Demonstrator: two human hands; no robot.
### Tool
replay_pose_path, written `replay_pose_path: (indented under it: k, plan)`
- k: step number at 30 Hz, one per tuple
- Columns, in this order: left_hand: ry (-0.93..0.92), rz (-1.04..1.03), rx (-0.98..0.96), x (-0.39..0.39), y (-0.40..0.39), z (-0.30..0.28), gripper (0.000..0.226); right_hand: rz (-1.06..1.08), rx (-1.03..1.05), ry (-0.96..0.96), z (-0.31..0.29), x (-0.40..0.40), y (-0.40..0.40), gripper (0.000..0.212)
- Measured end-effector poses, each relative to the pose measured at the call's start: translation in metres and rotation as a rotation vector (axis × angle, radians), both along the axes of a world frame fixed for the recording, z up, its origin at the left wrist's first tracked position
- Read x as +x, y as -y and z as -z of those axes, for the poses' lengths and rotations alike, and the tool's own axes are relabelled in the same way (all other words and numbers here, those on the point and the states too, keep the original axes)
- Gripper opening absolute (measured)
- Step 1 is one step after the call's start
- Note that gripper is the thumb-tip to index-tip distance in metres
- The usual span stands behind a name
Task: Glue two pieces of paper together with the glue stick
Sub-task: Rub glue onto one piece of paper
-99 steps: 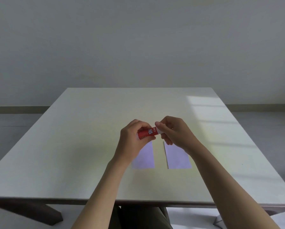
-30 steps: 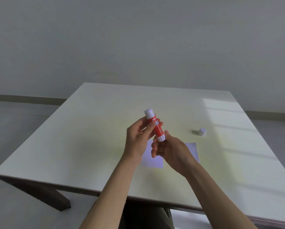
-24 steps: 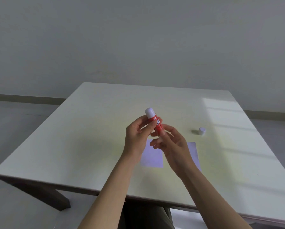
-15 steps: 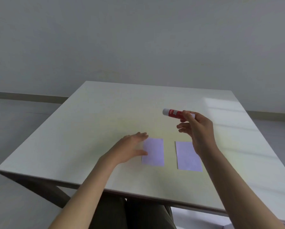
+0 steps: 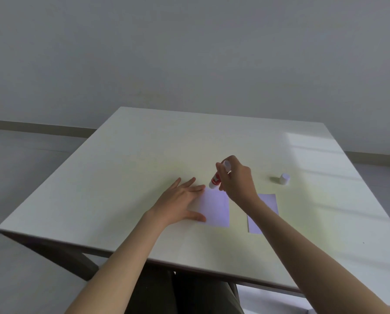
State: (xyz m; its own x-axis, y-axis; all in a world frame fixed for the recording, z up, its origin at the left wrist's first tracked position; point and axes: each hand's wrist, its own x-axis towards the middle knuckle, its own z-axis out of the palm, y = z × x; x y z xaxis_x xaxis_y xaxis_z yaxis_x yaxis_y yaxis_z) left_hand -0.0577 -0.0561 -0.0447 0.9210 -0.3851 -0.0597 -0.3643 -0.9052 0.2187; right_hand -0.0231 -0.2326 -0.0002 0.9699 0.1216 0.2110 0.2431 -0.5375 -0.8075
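Two papers: left sheet (image 5: pixel 215 207) and right sheet (image 5: pixel 267 203) lie flat, apart, near the table (image 5: pixel 126 168) front.
Left hand (image 5: pixel 178 203): spread flat, fingers on the left sheet's left edge.
Right hand (image 5: pixel 237 180): closed around the glue stick (image 5: pixel 215 179).
Glue stick: tilted, lower tip at the left sheet's far corner.
Cap (image 5: pixel 284 178): standing alone, beyond the right sheet.

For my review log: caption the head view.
Right hand lowers glue stick to left paper, steadied by left hand.
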Motion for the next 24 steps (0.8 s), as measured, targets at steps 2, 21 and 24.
replay_pose_path:
  k: [2, 21, 24]
  plan:
    - [0.013, 0.008, 0.019, 0.000, 0.000, 0.001, 0.093, -0.038, -0.050, 0.007, 0.001, 0.000, -0.004, 0.023]
    - [0.000, -0.012, 0.079, 0.000, 0.003, -0.007, 0.091, -0.157, -0.260, 0.000, 0.010, 0.010, 0.002, 0.014]
    - [-0.008, -0.008, 0.070, -0.001, 0.003, -0.008, 0.088, -0.133, -0.269, -0.004, 0.011, 0.008, 0.015, 0.012]
